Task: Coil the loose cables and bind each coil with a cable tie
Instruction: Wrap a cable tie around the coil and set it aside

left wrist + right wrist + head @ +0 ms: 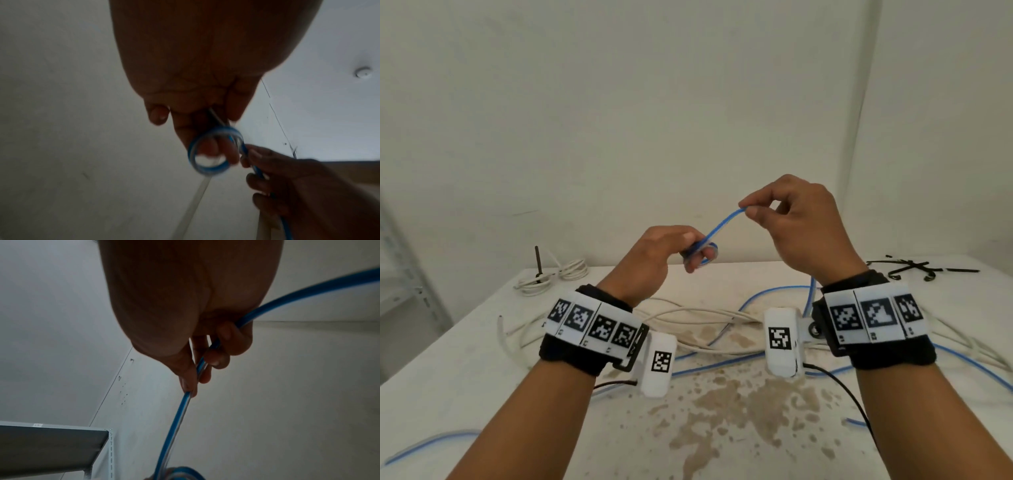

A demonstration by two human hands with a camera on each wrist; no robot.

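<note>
Both hands are raised above the table. My left hand [681, 250] has a small coil of blue-and-white cable [703, 251] wound round its fingertips; in the left wrist view the coil [213, 151] rings two fingers. From the coil the blue cable [722, 226] runs up and right to my right hand [760, 210], which pinches it between thumb and forefinger. The right wrist view shows the cable [185, 407] passing through the curled fingers [218, 360]. The rest of the blue cable [722, 363] trails loose over the table. A loose white cable [688, 315] lies tangled beneath my wrists.
A coiled white cable [551, 277] with a black tie lies at the table's back left. Several black cable ties [914, 267] lie at the back right. The white table [465, 359] carries brown stains [729, 411] in front. A grey metal shelf [53, 449] stands to the left.
</note>
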